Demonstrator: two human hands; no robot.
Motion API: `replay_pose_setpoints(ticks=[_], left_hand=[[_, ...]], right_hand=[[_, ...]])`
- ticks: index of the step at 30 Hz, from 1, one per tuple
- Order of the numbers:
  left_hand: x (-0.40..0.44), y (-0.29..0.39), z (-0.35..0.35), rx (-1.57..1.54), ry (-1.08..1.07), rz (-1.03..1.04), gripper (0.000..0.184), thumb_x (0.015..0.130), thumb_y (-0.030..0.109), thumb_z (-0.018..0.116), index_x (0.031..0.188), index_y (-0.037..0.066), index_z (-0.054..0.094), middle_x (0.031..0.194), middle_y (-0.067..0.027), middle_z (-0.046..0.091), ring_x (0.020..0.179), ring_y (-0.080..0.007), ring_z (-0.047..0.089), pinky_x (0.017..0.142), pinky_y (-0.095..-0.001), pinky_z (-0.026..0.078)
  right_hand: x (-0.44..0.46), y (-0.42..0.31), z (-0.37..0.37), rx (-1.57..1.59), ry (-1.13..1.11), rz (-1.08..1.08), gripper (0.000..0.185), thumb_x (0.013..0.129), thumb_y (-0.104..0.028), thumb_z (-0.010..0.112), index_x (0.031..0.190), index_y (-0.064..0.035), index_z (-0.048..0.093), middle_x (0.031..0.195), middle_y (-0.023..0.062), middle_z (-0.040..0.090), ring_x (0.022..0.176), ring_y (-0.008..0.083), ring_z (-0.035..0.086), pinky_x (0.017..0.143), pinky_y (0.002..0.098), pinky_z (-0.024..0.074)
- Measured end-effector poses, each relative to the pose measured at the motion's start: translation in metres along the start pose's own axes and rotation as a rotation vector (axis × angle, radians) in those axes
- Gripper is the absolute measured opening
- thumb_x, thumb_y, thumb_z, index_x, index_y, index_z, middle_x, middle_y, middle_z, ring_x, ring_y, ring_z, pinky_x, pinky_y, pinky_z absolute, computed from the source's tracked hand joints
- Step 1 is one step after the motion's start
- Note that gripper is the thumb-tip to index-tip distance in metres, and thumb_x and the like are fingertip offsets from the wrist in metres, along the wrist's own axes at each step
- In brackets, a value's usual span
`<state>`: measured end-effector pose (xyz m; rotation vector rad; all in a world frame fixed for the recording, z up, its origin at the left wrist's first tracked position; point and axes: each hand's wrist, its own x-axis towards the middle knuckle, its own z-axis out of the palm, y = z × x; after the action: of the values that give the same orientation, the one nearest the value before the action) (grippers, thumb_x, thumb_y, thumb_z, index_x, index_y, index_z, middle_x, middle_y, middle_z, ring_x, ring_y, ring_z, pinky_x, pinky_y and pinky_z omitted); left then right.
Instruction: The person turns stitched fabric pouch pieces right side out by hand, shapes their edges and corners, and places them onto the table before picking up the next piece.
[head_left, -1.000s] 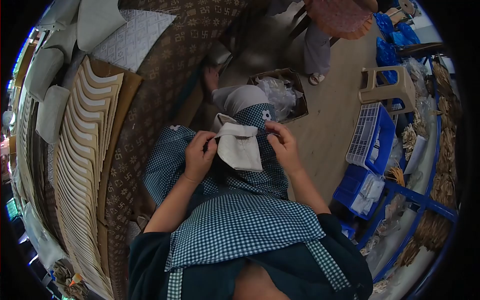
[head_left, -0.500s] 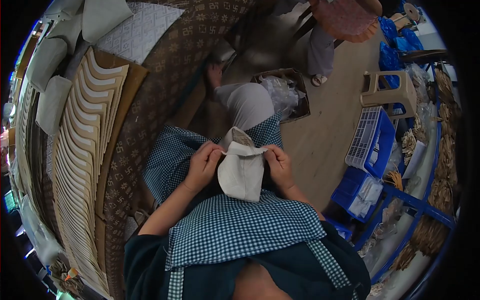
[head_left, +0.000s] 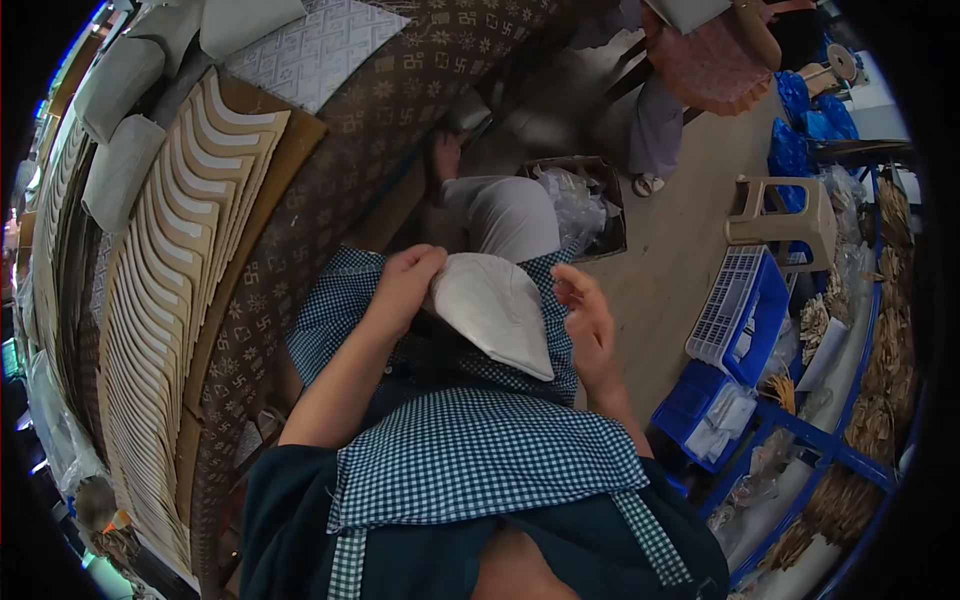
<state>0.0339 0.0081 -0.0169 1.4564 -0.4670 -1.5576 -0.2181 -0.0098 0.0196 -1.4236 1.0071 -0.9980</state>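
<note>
A white fabric piece [head_left: 492,308], rounded at the top and narrowing to a corner at the lower right, hangs over my lap. My left hand [head_left: 408,284] pinches its upper left edge between thumb and fingers. To the right of the fabric, my right hand [head_left: 588,322] is raised with bent fingers apart, not touching it. A blue-and-white checked apron [head_left: 480,450] covers my front and thighs.
Curved beige pieces [head_left: 180,270] lie stacked on a patterned cloth [head_left: 300,225] at left. An open carton [head_left: 615,235] holds clear plastic. At right are a beige stool [head_left: 812,222], blue crates [head_left: 768,320] and a blue-framed rack [head_left: 800,428]. Another person's leg [head_left: 652,140] stands beyond.
The fabric has turned from a folded shape with a band across its top to a smoother face. My right hand has let go and moved right; my left hand keeps its hold.
</note>
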Motion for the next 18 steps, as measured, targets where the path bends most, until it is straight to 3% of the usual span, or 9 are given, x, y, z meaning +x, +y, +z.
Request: replay_pose_setpoints(ticks=[2, 3, 4, 7, 8, 10, 14, 17, 18], left_hand=[[0.011, 0.012, 0.007, 0.148, 0.002, 0.169, 0.022, 0.090, 0.020, 0.060, 0.084, 0.000, 0.067, 0.071, 0.0005, 0.058, 0.071, -0.0064, 0.052, 0.062, -0.0230, 0.041], [0.017, 0.017, 0.015, 0.214, 0.005, 0.245, 0.022, 0.090, 0.019, 0.061, 0.085, -0.001, 0.067, 0.069, 0.0006, 0.058, 0.071, -0.0062, 0.052, 0.061, -0.0229, 0.042], [0.021, 0.020, 0.023, 0.281, 0.006, 0.320, 0.022, 0.090, 0.019, 0.061, 0.086, -0.001, 0.068, 0.068, 0.0008, 0.058, 0.070, -0.0059, 0.053, 0.060, -0.0228, 0.042], [0.017, 0.022, 0.055, 0.227, 0.083, 0.526, 0.039, 0.084, 0.020, 0.070, 0.116, 0.000, 0.059, 0.102, -0.0097, 0.060, 0.082, -0.0134, 0.058, 0.067, -0.0285, 0.049], [0.011, 0.021, 0.053, 0.518, 0.093, 0.659, 0.060, 0.079, 0.020, 0.074, 0.130, 0.004, 0.049, 0.120, -0.0138, 0.051, 0.100, -0.0238, 0.057, 0.081, -0.0342, 0.050], [-0.005, 0.016, 0.061, 0.792, 0.175, 0.963, 0.067, 0.075, 0.019, 0.076, 0.134, 0.006, 0.048, 0.127, -0.0145, 0.048, 0.114, -0.0310, 0.051, 0.092, -0.0381, 0.047], [0.007, 0.003, 0.063, 1.114, 0.241, 0.964, 0.056, 0.076, 0.004, 0.064, 0.130, 0.011, 0.054, 0.131, -0.0146, 0.049, 0.117, -0.0340, 0.050, 0.096, -0.0439, 0.044], [0.026, 0.027, 0.048, 1.052, 0.077, 0.829, 0.044, 0.074, 0.000, 0.057, 0.116, 0.007, 0.066, 0.118, -0.0174, 0.059, 0.111, -0.0361, 0.054, 0.098, -0.0415, 0.043], [0.039, 0.035, 0.042, 0.883, 0.005, 0.716, 0.032, 0.079, 0.002, 0.051, 0.103, 0.002, 0.071, 0.106, -0.0155, 0.065, 0.106, -0.0310, 0.059, 0.094, -0.0378, 0.046]], right_hand=[[0.002, -0.036, -0.007, -0.049, -0.320, -0.077, 0.061, 0.090, -0.041, 0.060, 0.137, -0.0034, 0.048, 0.137, 0.0145, 0.046, 0.118, 0.0260, 0.051, 0.097, 0.0375, 0.0434], [0.006, -0.058, -0.004, -0.388, -0.412, -0.199, 0.056, 0.089, -0.033, 0.063, 0.136, -0.0041, 0.049, 0.137, 0.0156, 0.047, 0.120, 0.0284, 0.051, 0.097, 0.0378, 0.0438], [0.006, -0.056, 0.002, -0.492, -0.354, -0.177, 0.054, 0.090, -0.030, 0.062, 0.136, -0.0045, 0.049, 0.137, 0.0155, 0.048, 0.121, 0.0288, 0.052, 0.097, 0.0385, 0.0441], [0.004, -0.029, 0.008, -0.644, -0.117, -0.062, 0.048, 0.092, -0.017, 0.061, 0.137, -0.0054, 0.050, 0.132, 0.0164, 0.055, 0.115, 0.0259, 0.058, 0.093, 0.0358, 0.0467], [0.007, -0.026, 0.003, -0.558, -0.064, -0.005, 0.047, 0.092, -0.016, 0.060, 0.137, -0.0051, 0.050, 0.129, 0.0164, 0.057, 0.112, 0.0245, 0.059, 0.093, 0.0346, 0.0467], [0.009, -0.026, 0.000, -0.379, 0.044, 0.123, 0.045, 0.093, -0.015, 0.059, 0.136, -0.0046, 0.052, 0.123, 0.0166, 0.061, 0.108, 0.0217, 0.061, 0.091, 0.0324, 0.0467], [0.003, -0.014, 0.012, -0.438, 0.141, 0.030, 0.042, 0.095, -0.015, 0.056, 0.135, -0.0038, 0.053, 0.114, 0.0152, 0.065, 0.098, 0.0160, 0.061, 0.087, 0.0286, 0.0468], [-0.003, -0.019, 0.003, -0.348, 0.110, 0.202, 0.043, 0.096, -0.013, 0.054, 0.137, -0.0020, 0.049, 0.122, 0.0175, 0.061, 0.105, 0.0232, 0.061, 0.089, 0.0320, 0.0474], [-0.005, -0.020, 0.001, -0.307, 0.107, 0.246, 0.043, 0.096, -0.013, 0.053, 0.137, -0.0013, 0.049, 0.124, 0.0175, 0.060, 0.107, 0.0242, 0.061, 0.089, 0.0323, 0.0472]])
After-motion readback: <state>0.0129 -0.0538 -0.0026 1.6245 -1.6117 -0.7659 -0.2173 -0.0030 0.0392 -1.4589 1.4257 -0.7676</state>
